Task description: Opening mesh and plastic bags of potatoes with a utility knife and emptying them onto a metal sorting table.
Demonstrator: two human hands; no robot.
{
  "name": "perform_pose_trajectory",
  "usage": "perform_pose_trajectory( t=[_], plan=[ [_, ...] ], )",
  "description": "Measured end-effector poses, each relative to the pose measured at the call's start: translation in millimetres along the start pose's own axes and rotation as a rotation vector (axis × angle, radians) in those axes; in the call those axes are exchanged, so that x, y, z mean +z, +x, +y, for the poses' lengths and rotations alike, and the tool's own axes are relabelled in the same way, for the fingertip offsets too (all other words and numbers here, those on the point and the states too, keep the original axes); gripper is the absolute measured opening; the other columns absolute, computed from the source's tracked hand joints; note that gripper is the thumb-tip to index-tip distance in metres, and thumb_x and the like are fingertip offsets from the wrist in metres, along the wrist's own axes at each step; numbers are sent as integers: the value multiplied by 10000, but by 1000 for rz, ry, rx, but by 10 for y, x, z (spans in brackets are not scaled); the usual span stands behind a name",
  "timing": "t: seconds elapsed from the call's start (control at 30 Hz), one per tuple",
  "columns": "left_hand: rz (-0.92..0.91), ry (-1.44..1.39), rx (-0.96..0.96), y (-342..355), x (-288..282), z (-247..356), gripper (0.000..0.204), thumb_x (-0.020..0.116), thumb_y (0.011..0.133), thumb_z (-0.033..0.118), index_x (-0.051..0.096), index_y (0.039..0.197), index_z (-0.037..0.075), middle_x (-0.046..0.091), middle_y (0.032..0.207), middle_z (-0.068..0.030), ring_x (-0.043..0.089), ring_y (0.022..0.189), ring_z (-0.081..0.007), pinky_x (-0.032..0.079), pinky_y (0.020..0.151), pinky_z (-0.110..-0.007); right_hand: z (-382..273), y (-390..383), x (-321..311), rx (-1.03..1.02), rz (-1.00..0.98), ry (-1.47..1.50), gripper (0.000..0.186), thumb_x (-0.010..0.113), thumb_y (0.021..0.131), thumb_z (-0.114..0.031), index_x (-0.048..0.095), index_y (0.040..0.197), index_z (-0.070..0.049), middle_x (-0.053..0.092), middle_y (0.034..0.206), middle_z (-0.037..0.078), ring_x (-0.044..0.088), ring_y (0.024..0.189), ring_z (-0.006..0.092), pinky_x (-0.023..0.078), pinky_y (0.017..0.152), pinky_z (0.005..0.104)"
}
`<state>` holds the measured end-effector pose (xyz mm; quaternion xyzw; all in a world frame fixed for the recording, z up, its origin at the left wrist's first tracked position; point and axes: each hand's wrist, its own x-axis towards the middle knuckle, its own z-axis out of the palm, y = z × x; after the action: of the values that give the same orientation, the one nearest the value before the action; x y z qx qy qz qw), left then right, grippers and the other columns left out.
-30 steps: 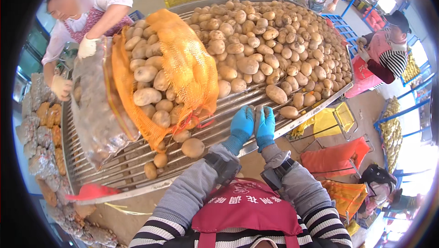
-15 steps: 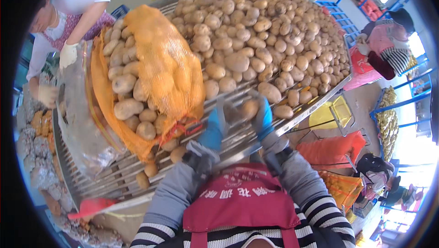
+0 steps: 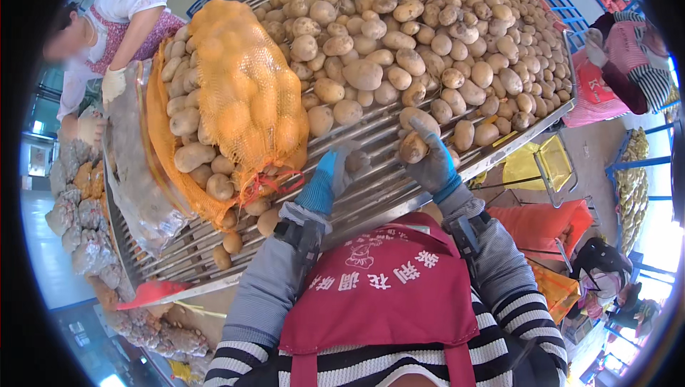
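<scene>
A heap of brown potatoes (image 3: pixel 399 37) lies on a slatted metal table (image 3: pixel 371 134) in front of me. My right hand (image 3: pixel 434 162), in a grey and blue glove, is closed around a potato (image 3: pixel 412 149) at the heap's near edge. To its left, my left hand (image 3: pixel 335 171), gloved alike, hovers above the bare slats. Its fingers are blurred beside a dull brownish patch, and whether it grips anything is unclear. An orange mesh sack (image 3: pixel 246 94), filled with potatoes and lying partly open, is left of my left hand.
A clear plastic bag (image 3: pixel 143 173) lies beside the mesh sack. At the far left a person in white gloves (image 3: pixel 113 86) stands at the table. Several loose potatoes (image 3: pixel 232 243) rest near the front rail. Right of the table are a yellow basket (image 3: pixel 546 166) and a red sack (image 3: pixel 546 226).
My right hand has moved right and away from me with a potato, apart from my left hand. My left hand has shifted slightly left. The view has turned a little.
</scene>
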<state>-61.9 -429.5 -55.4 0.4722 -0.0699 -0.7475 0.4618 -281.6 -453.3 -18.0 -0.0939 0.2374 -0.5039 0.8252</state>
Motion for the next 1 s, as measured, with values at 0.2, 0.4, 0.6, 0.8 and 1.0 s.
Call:
perform_pose_trajectory(
  t=[0.2, 0.4, 0.6, 0.8, 1.0],
  plan=[
    [84, 86, 49, -127, 29, -10, 246, 557, 911, 223, 546, 1088, 53, 607, 935, -92, 614, 795, -203, 556, 679, -319, -227, -91, -351, 110, -44, 146, 389, 490, 942, -354, 546, 1179, -50, 626, 1026, 105, 605, 950, 257, 522, 817, 359],
    [142, 81, -25, -167, -26, -101, 233, 532, 927, 247, 546, 1080, 72, 604, 905, -65, 592, 706, -136, 487, 532, -228, -301, -200, -585, 141, 26, 122, 392, 484, 941, -364, 535, 1203, -76, 638, 988, 113, 625, 895, 245, 537, 767, 341],
    [303, 386, -16, -184, -42, -324, 229, 497, 934, 250, 548, 1094, 94, 594, 885, -49, 535, 589, -104, 413, 444, -195, -279, -157, -589, 118, 24, -3, 328, 501, 936, -322, 521, 1146, -72, 632, 957, 126, 627, 857, 273, 534, 750, 388],
    [199, 107, 53, -525, -16, -318, 251, 472, 947, 338, 545, 972, 100, 558, 708, -24, 489, 467, -108, 329, 375, -195, -307, -127, -778, 259, -41, 94, 374, 482, 943, -344, 517, 1188, -64, 609, 1042, 139, 615, 912, 271, 529, 795, 377],
    [311, -33, 139, -1337, 44, -368, 393, 420, 962, 459, 478, 789, 111, 459, 593, -41, 366, 402, -94, 244, 313, -212, -325, -118, -741, 362, -54, 182, 424, 475, 949, -316, 483, 1270, -40, 614, 1045, 147, 585, 975, 241, 502, 842, 398]
  ],
)
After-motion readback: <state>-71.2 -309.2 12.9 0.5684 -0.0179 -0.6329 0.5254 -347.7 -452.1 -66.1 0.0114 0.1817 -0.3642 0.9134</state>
